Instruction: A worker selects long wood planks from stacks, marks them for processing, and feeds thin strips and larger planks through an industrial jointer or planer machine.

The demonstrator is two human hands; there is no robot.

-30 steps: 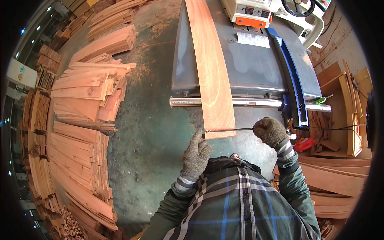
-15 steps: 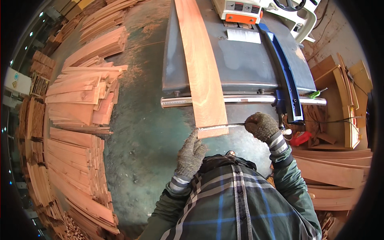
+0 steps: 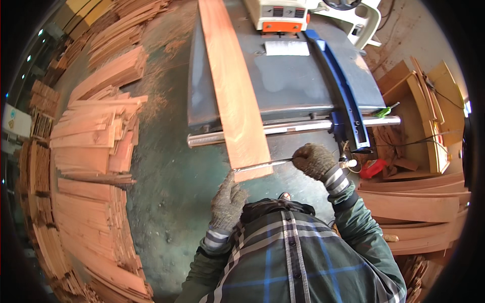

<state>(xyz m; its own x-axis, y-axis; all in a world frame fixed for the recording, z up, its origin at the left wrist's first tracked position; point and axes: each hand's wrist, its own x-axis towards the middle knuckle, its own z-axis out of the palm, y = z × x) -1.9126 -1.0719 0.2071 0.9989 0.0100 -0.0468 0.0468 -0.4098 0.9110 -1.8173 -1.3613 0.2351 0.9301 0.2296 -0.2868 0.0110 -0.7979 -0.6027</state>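
A long reddish wooden board (image 3: 241, 101) lies over the grey machine table, its near end sticking out past the front rail towards me. Stretched across that near end is the thin blade of a tape measure (image 3: 258, 165). My left hand (image 3: 227, 203), in a grey-brown knit glove, pinches the blade's end at the board's left corner. To the right of the board, my gloved right hand (image 3: 314, 160) is closed in a fist around the other end of the tape measure; its case is hidden inside the glove.
The machine table (image 3: 288, 83) carries a blue fence (image 3: 339, 83), a paper sheet (image 3: 287, 48) and a round metal front rail (image 3: 293, 126). Stacked boards (image 3: 91, 207) line the left, and more boards (image 3: 409, 204) lie at right beside an open wooden box (image 3: 429, 121).
My view has shifted, so the board, machine table and both hands sit further left. The tape measure remains stretched across the board's end, held in both hands.
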